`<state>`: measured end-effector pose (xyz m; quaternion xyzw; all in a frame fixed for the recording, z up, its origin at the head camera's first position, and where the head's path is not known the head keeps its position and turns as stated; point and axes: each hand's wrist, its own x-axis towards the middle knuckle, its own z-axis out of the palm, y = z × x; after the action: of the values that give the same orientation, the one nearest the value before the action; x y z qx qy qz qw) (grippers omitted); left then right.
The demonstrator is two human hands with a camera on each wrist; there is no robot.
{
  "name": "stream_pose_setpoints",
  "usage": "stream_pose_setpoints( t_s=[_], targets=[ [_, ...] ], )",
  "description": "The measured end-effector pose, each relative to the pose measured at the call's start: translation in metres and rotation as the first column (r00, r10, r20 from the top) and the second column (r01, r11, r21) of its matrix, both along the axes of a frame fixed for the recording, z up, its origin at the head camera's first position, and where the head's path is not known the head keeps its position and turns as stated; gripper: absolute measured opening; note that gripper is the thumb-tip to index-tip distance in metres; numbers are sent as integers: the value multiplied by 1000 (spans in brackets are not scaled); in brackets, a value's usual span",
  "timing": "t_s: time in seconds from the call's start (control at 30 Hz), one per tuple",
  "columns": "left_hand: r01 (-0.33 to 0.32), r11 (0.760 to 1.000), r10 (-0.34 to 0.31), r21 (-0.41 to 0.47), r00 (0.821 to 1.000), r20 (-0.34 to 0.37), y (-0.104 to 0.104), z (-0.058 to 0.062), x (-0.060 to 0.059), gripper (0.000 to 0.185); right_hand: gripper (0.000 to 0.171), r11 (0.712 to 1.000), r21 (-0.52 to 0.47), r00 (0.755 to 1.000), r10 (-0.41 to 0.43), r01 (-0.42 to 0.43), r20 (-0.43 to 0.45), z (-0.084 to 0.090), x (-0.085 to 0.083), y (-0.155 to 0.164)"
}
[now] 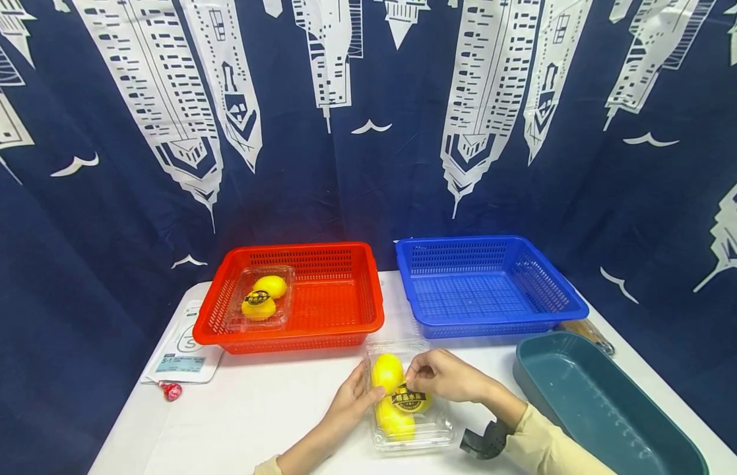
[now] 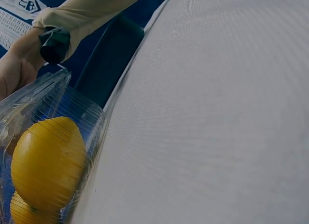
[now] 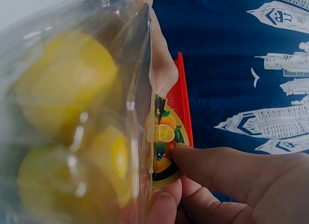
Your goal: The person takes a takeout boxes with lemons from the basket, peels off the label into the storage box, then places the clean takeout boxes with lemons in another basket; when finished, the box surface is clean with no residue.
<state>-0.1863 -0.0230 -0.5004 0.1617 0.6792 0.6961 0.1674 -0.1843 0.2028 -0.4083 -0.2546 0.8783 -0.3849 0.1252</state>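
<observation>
A clear plastic fruit box (image 1: 427,432) with three lemons (image 1: 396,422) lies on the white table in the head view. My left hand (image 1: 352,402) grips its left side, thumb over the lid. Above the lid my right hand (image 1: 448,376) pinches the edge of a round fruit label (image 1: 408,399). Close up in the right wrist view, the label (image 3: 166,142) stands against the lid, with my right thumb (image 3: 207,168) on its printed face. A lemon (image 2: 48,163) shows through the box wall in the left wrist view; the left fingers are out of sight there.
Behind to the left, a red basket (image 1: 297,340) holds another labelled box of lemons (image 1: 260,300). A blue basket (image 1: 493,323) stands at the back right, a dark green tub (image 1: 606,396) at the right edge. A wrapped candy (image 1: 171,391) and a white packet (image 1: 187,356) lie left.
</observation>
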Motion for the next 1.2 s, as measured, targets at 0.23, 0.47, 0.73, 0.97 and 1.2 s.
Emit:
stream_pose_setpoints(
  t_s=[0.23, 0.47, 0.73, 0.97, 1.2],
  targets=[
    [2, 1000, -2, 7, 1000, -6, 0, -2, -1, 84, 7, 997, -66, 997, 34, -30, 64, 0, -1, 3],
    [3, 1000, -3, 9, 1000, -5, 0, -3, -2, 84, 8, 996, -88, 992, 45, -34, 117, 0, -4, 5],
    [11, 1000, -11, 10, 1000, -13, -1, 0, -1, 83, 12, 991, -117, 984, 76, -57, 160, -2, -6, 8],
    [6, 1000, -6, 7, 1000, -16, 0, -1, -1, 82, 15, 984, -157, 976, 108, -79, 189, -2, -7, 10],
    [11, 1000, -11, 16, 1000, -23, -1, -1, -1, 82, 16, 975, -200, 972, 137, -98, 190, -6, -9, 13]
  ],
)
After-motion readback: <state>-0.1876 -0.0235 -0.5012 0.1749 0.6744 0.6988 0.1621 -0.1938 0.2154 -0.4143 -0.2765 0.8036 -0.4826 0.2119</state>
